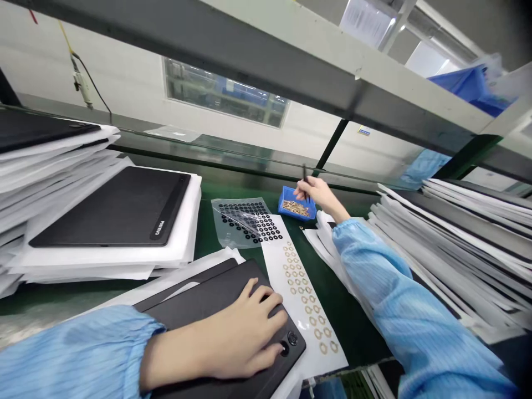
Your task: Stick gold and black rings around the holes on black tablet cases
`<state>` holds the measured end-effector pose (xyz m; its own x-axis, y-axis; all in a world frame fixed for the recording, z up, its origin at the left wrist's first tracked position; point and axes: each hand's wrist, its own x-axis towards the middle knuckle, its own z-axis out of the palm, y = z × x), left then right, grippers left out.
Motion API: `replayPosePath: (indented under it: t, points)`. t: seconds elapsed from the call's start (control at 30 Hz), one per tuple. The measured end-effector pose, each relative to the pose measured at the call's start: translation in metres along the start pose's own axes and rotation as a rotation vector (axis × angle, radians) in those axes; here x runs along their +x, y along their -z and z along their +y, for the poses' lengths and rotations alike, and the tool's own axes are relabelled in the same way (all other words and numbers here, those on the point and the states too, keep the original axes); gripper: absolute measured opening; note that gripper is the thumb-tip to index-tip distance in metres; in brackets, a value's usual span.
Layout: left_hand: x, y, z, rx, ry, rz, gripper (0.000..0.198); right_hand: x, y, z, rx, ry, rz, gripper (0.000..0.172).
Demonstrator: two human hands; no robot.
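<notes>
My left hand (253, 327) lies flat with spread fingers on a dark tablet back cover (199, 302), its thumb at one of two round camera rings near the lower right corner. In my right hand (320, 194) is a pair of dark tweezers (305, 180), held upright over a small blue bin (286, 213). Small gold-coloured rings (296, 208) fill the bin's bottom. Between the hands, a white sheet (305, 343) carries rows of gold ring-shaped pieces (311, 299). A clear sheet of black adhesive rings (241, 219) overlaps its far end.
At left stands a tall stack of tablet covers (120, 208) interleaved with white sheets. Another slanted stack (453, 260) rises at right, beside my right forearm. A grey shelf beam (266, 50) crosses overhead. The green tabletop (357, 327) ends at a front edge.
</notes>
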<state>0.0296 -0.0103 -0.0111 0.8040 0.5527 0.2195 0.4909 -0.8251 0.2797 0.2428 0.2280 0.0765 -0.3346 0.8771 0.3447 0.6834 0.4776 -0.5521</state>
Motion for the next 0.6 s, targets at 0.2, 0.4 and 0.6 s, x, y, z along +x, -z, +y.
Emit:
replayPosePath:
  t: [0.2,0.4,0.6]
  points:
    - [0.011,0.022,-0.059,-0.186,0.287,0.347,0.009,-0.054,-0.083,-0.045,-0.013,0.289,-0.241,0.006]
    - [0.008,0.045,-0.119,-0.342,0.715,0.595,0.012,-0.080,-0.124,-0.043,-0.078,0.436,-0.248,0.010]
    - [0.007,0.037,-0.128,-0.781,1.039,0.768,0.028,-0.079,-0.116,-0.037,-0.108,0.437,-0.133,0.021]
